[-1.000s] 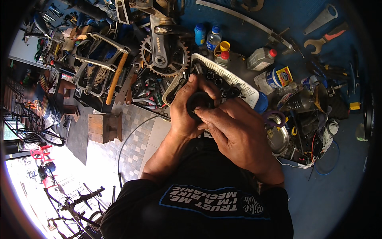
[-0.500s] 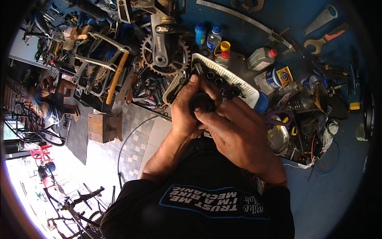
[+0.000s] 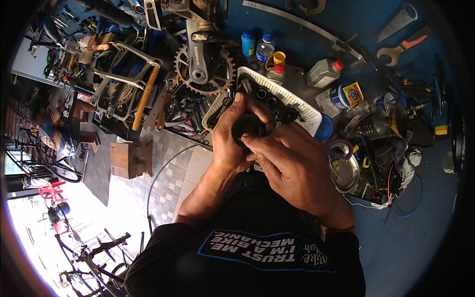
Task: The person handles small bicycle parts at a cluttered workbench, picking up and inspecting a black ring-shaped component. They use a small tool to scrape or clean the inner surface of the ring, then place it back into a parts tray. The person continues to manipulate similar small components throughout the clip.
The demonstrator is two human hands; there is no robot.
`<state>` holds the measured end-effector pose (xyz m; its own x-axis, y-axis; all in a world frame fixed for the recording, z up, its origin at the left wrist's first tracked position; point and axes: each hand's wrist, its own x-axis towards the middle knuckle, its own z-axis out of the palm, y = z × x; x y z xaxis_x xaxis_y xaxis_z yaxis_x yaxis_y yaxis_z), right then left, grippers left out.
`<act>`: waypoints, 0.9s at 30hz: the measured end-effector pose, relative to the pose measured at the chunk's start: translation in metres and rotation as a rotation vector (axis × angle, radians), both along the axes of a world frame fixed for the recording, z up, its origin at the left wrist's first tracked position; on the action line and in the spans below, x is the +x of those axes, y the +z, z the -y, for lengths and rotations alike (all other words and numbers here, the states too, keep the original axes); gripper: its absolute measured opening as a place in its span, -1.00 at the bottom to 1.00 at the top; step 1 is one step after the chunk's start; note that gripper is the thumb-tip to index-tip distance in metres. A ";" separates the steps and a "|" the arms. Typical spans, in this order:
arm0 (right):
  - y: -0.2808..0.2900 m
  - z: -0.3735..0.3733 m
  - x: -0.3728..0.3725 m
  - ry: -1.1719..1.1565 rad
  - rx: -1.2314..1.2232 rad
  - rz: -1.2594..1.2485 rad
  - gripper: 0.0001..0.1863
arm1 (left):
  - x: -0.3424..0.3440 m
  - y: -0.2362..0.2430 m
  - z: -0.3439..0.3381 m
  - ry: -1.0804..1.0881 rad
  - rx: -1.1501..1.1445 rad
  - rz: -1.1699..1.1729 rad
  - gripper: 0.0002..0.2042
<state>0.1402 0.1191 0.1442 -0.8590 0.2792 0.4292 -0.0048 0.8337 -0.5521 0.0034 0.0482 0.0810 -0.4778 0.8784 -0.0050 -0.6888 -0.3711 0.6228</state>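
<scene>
Close in front of my chest I hold a round black hollow part (image 3: 243,123), like a short tube or cup, its opening facing up. My left hand (image 3: 229,136) is closed around its left and far side, thumb pointing away from me. The fingers of my right hand (image 3: 304,166) are bent at the near right of the part, with one digit pressed on its rim at the opening. My palms hide its lower portion. Just beyond my hands lies a white perforated basket (image 3: 298,102) with several black cylindrical parts (image 3: 262,93) in it.
A crank with a chainring (image 3: 199,74) stands left of the basket, near a wooden-handled hammer (image 3: 146,97) and metal frame pieces. Bottles (image 3: 265,48) and a white tub (image 3: 341,96) stand beyond it. A metal bowl (image 3: 344,174) sits right. Another person (image 3: 59,126) is far left.
The black part has tilted slightly, so more of its opening shows. My hands have hardly moved and keep their hold.
</scene>
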 end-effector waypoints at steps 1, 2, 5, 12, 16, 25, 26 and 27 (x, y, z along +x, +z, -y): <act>0.002 0.001 -0.001 -0.009 -0.027 0.002 -0.60 | 0.000 -0.001 0.000 0.003 0.003 -0.004 -0.47; 0.005 0.003 -0.002 -0.018 -0.055 0.003 -0.62 | 0.000 -0.001 0.001 0.006 0.007 -0.008 -0.47; 0.010 0.004 -0.003 -0.028 -0.076 0.023 -0.64 | 0.000 -0.001 0.001 0.014 0.022 0.003 -0.47; 0.008 0.005 -0.002 -0.030 -0.065 0.025 -0.64 | 0.000 0.000 0.001 0.019 0.002 0.013 -0.47; 0.010 0.004 -0.001 -0.021 -0.066 0.035 -0.62 | 0.000 0.000 0.001 0.014 0.000 0.002 -0.48; 0.003 -0.001 0.000 0.004 0.034 0.012 -0.54 | 0.003 0.002 -0.001 0.006 0.032 0.029 -0.48; 0.003 -0.001 0.000 0.009 0.045 0.016 -0.54 | 0.004 0.002 -0.001 -0.008 0.054 0.046 -0.48; 0.003 -0.002 0.000 0.014 0.055 0.019 -0.53 | 0.003 0.000 -0.002 -0.021 0.038 0.041 -0.50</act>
